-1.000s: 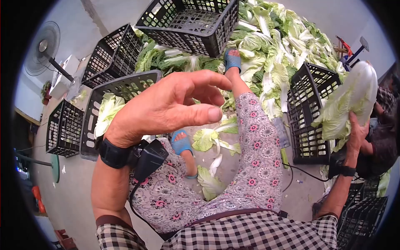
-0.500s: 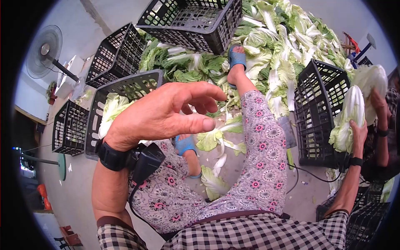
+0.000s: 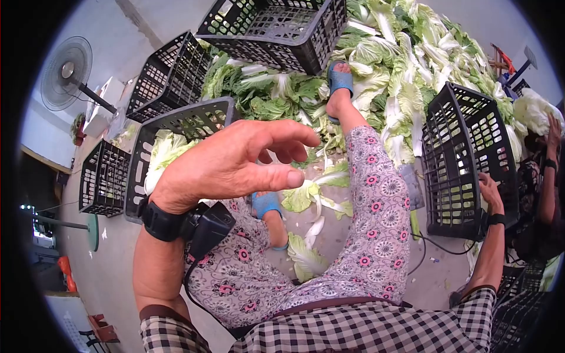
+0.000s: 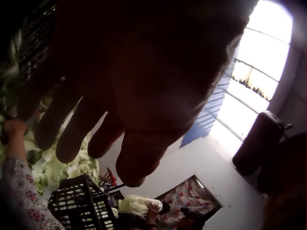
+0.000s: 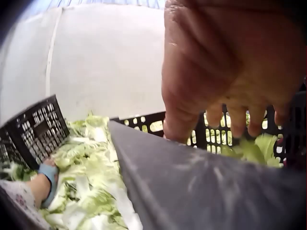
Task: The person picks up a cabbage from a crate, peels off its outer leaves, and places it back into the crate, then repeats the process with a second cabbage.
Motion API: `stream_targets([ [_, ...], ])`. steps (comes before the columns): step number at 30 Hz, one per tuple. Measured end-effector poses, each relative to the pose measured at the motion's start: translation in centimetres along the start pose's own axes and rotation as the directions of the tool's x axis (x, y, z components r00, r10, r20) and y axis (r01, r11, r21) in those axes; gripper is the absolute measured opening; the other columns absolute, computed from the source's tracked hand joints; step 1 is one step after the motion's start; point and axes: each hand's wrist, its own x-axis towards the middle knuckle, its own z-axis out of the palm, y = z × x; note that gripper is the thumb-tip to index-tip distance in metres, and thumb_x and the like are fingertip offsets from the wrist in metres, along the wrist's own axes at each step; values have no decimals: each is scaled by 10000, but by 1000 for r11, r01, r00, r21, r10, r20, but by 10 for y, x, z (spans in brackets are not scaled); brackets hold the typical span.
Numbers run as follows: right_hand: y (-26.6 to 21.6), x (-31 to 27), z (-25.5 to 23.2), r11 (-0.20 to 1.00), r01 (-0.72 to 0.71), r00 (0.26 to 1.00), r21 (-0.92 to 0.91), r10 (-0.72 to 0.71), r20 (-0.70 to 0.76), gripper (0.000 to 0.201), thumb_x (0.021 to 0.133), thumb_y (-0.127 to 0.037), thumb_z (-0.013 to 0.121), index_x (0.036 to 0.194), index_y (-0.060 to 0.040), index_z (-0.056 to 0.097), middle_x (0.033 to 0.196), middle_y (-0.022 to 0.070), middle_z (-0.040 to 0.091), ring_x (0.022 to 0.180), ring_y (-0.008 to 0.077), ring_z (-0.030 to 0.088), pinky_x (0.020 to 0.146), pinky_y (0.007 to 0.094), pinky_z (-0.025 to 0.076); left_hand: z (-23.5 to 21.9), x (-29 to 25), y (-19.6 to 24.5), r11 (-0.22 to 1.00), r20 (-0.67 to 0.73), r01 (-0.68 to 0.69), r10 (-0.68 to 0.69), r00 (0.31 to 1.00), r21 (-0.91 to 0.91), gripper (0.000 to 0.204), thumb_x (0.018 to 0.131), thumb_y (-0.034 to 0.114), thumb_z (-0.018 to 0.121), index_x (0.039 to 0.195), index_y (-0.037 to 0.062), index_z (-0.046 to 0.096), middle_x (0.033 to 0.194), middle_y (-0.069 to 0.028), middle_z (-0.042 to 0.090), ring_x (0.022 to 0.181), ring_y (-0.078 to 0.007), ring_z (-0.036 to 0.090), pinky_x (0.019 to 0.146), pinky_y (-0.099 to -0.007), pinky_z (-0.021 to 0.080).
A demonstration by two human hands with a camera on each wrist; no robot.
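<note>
R. hand (image 3: 491, 194): at the R. crate (image 5: 192, 187); your fingers hang apart and slightly bent over the inside, pinching nothing visible. Greens (image 5: 259, 149): in that crate, just below your fingertips; contact n/a, can't tell. L. hand (image 3: 235, 159): above your lap, fingers loosely bent, thumb apart, nothing held. Other stock: cabbage (image 3: 168, 154) in the L. crate (image 3: 134, 194); loose cabbage pile (image 3: 406, 76) ahead; pale head (image 3: 537, 112) at another person's hand (image 3: 553, 132), beyond the R. crate. Risks, est.: (a) wrist or fingers knocked on the rim, cause: reaching over a hard edge close to your palm; (b) leaves bruised or torn, cause: pressing down or dropping weight on the greens, esp. against the slotted wall; (c) snag, cause: black cable (image 3: 456, 255) on the floor by the R. crate, poss. catching a crate corner if your arm pulls away fast; (d) slip, cause: loose leaves (image 3: 306, 256) between your feet, plus one sandal (image 3: 340, 82) against the pile; (e) nick, cause: flat grey tool (image 3: 412, 182) between your leg and the R. crate, blade-like but unconfirmed; (f) bump w/ the neighbour, cause: both arms working close to the same crate.
</note>
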Motion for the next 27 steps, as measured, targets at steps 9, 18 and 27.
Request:
stream_targets([
  [9,-86,-50,-7,907,326,821,267,-131,-555,350,888,-180,576,1172,23,549,1010,74,624,836,136,601,766,250,480,1,-5,5,999,-17,-36,35,999,-39,609,790,406,704,1247,55,506,1040,-98,614,984,-176,574,852,-319,477],
  [18,-241,-129,95,758,535,845,374,-473,-251,222,868,-43,547,1084,-9,578,937,76,632,876,147,606,807,267,482,3,-9,11,999,-36,-47,47,998,5,615,789,418,699,1249,57,508,1038,-93,618,981,-176,577,839,-314,482],
  [27,-236,-141,188,794,586,767,162,-608,206,370,781,-149,610,1109,8,543,1151,161,553,1108,302,518,979,360,375,1,-13,11,998,-64,-52,54,996,39,618,788,414,698,1251,52,506,1042,-97,623,979,-183,586,826,-321,491],
])
